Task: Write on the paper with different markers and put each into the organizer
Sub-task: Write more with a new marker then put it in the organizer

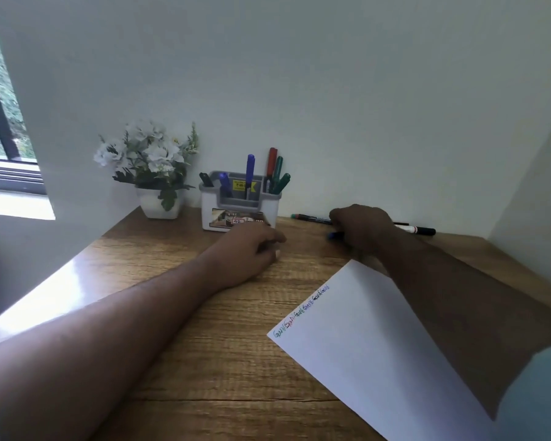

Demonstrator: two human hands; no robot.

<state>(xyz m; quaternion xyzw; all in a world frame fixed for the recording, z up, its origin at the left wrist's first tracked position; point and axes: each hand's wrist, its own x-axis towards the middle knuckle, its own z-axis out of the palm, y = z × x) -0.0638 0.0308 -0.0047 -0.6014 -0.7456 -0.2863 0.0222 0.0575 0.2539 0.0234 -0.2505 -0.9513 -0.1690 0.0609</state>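
Observation:
A white sheet of paper [372,345] lies at an angle on the wooden desk, with a line of coloured writing along its upper left edge. The white and grey organizer [239,205] stands by the wall and holds several markers: black, blue, red and green. My right hand [361,229] is curled round a blue marker [333,235] on the desk, just beyond the paper's far corner. Behind it lie a green-capped marker [310,218] and a black marker [419,230]. My left hand [248,249] rests on the desk in front of the organizer, fingers loosely curled, holding nothing.
A white pot of white flowers [153,173] stands left of the organizer against the wall. A window [0,122] is at far left. A side wall closes off the desk [204,361] on the right.

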